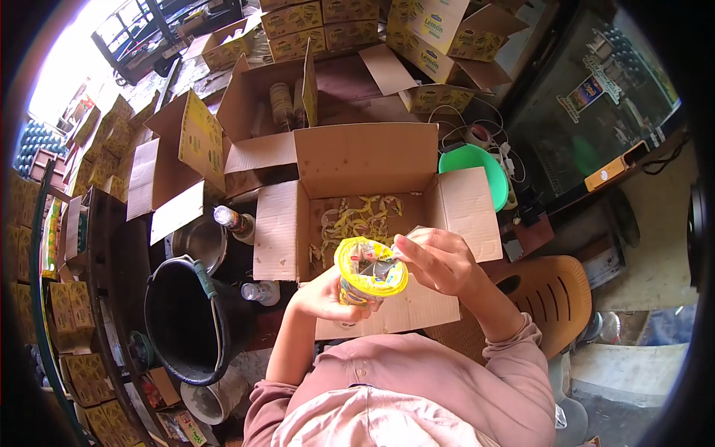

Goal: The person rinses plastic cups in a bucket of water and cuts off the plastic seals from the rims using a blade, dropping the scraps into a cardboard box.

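My left hand (328,298) is wrapped round a cup (359,292) with a yellow rim and a printed film lid. The lid (372,262) has an opening in its middle with a dark inside showing. At the cup's right edge, the fingers of my right hand (439,261) are pinched together; what lies between them is too small to make out. Behind the cup stands an open cardboard box (365,160) with yellow and whitish strips (365,216) scattered on its bottom.
A black bucket (186,320), a metal pot (199,246) and two bottles (238,220) stand at the left. A green basin (477,171) is behind the box's right flap. An orange chair (555,298) is at the right. Yellow cartons (294,30) are stacked at the back.
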